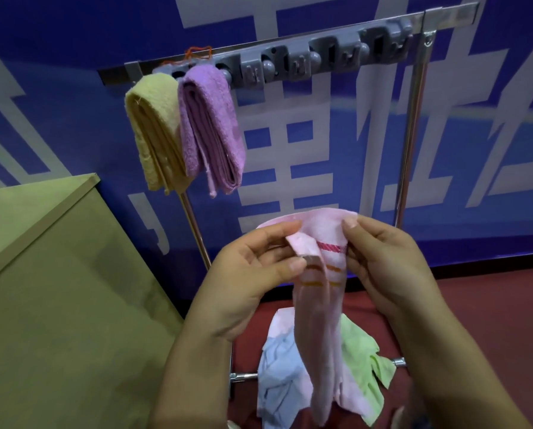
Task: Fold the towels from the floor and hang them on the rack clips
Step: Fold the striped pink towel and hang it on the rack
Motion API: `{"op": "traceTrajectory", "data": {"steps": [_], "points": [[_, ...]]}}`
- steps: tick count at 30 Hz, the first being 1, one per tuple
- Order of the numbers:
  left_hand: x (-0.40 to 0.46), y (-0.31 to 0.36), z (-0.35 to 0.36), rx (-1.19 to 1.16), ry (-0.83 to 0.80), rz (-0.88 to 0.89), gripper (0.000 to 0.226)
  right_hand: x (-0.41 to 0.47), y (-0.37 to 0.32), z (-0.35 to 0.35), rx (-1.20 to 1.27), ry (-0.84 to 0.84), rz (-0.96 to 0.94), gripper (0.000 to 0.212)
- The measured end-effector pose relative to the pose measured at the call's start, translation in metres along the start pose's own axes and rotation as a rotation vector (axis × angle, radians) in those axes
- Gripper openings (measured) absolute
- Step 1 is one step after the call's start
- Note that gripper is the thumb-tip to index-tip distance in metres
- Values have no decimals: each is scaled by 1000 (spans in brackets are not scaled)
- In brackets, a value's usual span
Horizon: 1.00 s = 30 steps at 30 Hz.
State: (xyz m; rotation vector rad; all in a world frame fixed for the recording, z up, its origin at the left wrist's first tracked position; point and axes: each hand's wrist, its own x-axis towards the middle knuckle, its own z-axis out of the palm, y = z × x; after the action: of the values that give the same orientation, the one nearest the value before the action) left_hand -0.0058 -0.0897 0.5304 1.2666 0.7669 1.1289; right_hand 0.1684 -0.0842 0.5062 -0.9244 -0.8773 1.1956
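Fuzzy cloth towels (211, 125); glossy metal rack (409, 125).

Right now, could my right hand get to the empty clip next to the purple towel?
Probably not yet: the way to the empty clip looks open, but the right hand is pinching the pink towel.

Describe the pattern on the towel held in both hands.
Pale pink towel with a red band and thin orange stripes, seen in the head view.

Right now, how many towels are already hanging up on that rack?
2. A yellow towel hangs folded at the left end of the grey clip rail, and a purple towel hangs beside it on its right, overlapping it. The remaining clips look empty.
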Motion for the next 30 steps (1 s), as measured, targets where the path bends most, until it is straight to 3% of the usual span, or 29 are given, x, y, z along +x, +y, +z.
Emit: {"op": "traceTrajectory", "data": {"steps": [2, 9, 17, 26, 30], "points": [[-2, 3, 7, 26, -19, 36, 46, -8, -6, 4, -86, 10, -64, 19], [-7, 7, 26, 202, 183, 224, 9, -27, -19, 18, -200, -8, -148, 12], [-11, 11, 33, 214, 222, 296, 9, -42, -33, 25, -216, -156, -171, 27], [-11, 11, 32, 200, 256, 333, 6, -45, -40, 24, -304, -270, -182, 28], [-9, 10, 31, 133, 268, 319, 14, -46, -38, 28, -292, -293, -208, 27]]}}
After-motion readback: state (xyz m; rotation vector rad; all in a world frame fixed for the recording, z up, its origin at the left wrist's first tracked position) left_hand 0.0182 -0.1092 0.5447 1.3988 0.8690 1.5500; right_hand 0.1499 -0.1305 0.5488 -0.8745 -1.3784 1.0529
